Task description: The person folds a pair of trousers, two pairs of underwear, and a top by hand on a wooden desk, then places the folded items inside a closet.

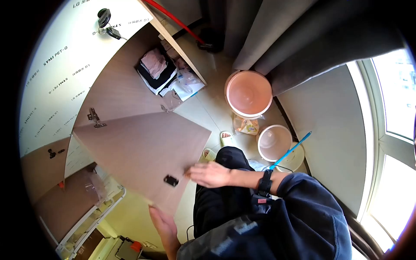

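A wood-toned cabinet door (138, 143) stands swung out on its hinges, with a small black lock (170, 180) on its inner face. My left hand (164, 223) grips the door's lower edge; the fingers behind the panel are partly hidden. My right hand (211, 174) is beside the lock, its fingertips drawn together close to the door. Whatever they hold, if anything, is too small to make out. A black band sits on the right wrist.
Keys (104, 19) lie on the film-covered cabinet top. Folded clothes (154, 63) fill part of the open cabinet. A pink bucket (248, 94), a white bucket (274, 143) and a blue stick (292, 149) stand near the wall. A white rack (89, 216) is at lower left.
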Demonstrator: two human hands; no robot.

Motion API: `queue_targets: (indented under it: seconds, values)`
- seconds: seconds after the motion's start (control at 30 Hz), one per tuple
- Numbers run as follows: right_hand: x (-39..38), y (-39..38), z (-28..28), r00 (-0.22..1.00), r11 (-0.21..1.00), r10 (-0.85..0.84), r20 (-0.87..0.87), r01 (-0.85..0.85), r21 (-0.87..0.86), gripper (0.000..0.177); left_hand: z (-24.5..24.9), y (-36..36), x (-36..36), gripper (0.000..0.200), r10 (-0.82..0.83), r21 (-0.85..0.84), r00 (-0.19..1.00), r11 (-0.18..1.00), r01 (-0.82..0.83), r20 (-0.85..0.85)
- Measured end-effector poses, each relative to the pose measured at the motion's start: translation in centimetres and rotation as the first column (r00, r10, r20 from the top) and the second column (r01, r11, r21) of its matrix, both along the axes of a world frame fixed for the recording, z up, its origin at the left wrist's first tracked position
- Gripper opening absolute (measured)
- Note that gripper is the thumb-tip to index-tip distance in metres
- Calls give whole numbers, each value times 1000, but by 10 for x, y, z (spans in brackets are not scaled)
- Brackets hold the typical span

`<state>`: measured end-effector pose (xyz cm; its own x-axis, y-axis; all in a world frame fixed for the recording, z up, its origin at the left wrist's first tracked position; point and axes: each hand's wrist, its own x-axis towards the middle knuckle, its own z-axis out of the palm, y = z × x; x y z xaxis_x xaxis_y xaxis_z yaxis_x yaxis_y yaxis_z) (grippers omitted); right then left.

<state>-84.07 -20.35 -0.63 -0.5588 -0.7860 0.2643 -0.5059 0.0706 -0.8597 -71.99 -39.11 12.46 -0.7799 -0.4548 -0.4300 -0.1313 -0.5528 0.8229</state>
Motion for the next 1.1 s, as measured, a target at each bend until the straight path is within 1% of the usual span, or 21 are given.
queue_targets:
  seconds: [0.07,0.1,0.13,0.17,0.23,0.27,0.33,0.4,0.5,0.53,0.57,0.6,0.63,0.67,0.73,0.8,0.87,0.93,1.03,1.07,1.1]
  values:
    - [6,-8,-5,981,983,170,96,-162,-91,39,7,-18,23,58,129,-332,924,943,-3,361]
    - [5,-10,-9,963,965,254,87,-246,-91,42,12,-17,25,58,145,-328,919,945,-19,366]
    - [5,-14,-14,937,939,338,84,-331,-90,45,37,-3,9,58,93,-499,894,852,157,439]
    - [7,-18,-18,927,932,360,100,-352,-89,45,52,3,-2,60,59,-623,849,707,336,525]
    - [7,-30,-29,841,872,488,233,-484,-76,48,52,-5,-2,63,148,-618,813,729,295,563]
    - [8,-35,-37,845,866,495,201,-499,-34,45,54,-8,1,66,211,-623,782,735,270,587]
    - [2,-45,-45,815,828,511,274,-552,99,45,53,-15,10,65,264,-623,742,739,255,617]
    - [-10,-49,-43,845,836,430,317,-505,214,46,51,-25,20,66,357,-712,715,645,276,601]
    - [-26,-54,-83,892,826,257,371,-402,396,46,47,-57,50,67,392,-716,680,637,285,619]
    - [-39,-52,-96,876,855,151,457,-348,384,45,43,-68,57,68,405,-722,664,621,304,628]
    - [-54,-61,-120,883,788,160,441,-383,482,44,50,-77,56,67,515,-648,396,555,522,760]
    - [-62,-49,-136,856,809,-111,506,-218,546,43,53,-87,58,66,613,-486,96,511,710,784]
    - [-75,-49,-137,951,672,-89,295,-161,722,44,44,-93,76,65,628,-690,325,510,514,707]
    - [-83,-43,-197,897,716,-187,400,-155,681,43,47,-102,88,65,628,-670,293,522,528,721]
    - [-104,-44,-191,900,656,-273,340,-85,750,38,44,-117,102,66,507,-742,544,497,450,669]
    - [-106,-40,-205,856,749,-352,377,17,662,34,42,-118,107,66,486,-758,590,504,414,645]
    - [-102,-43,-193,843,745,-366,394,11,667,32,43,-113,102,64,437,-753,660,577,316,611]
    - [-94,-42,-169,837,762,-345,425,-14,648,29,42,-106,92,65,317,-693,708,642,329,631]
    - [-67,-31,-152,843,794,-302,445,-36,607,30,43,-87,78,67,245,-627,751,730,274,613]
    - [-57,-25,-148,845,807,-290,450,-37,590,31,40,-83,81,69,190,-609,829,764,212,527]
    - [-46,-17,-142,826,786,-322,462,-39,617,31,42,-80,80,70,136,-562,844,799,216,518]
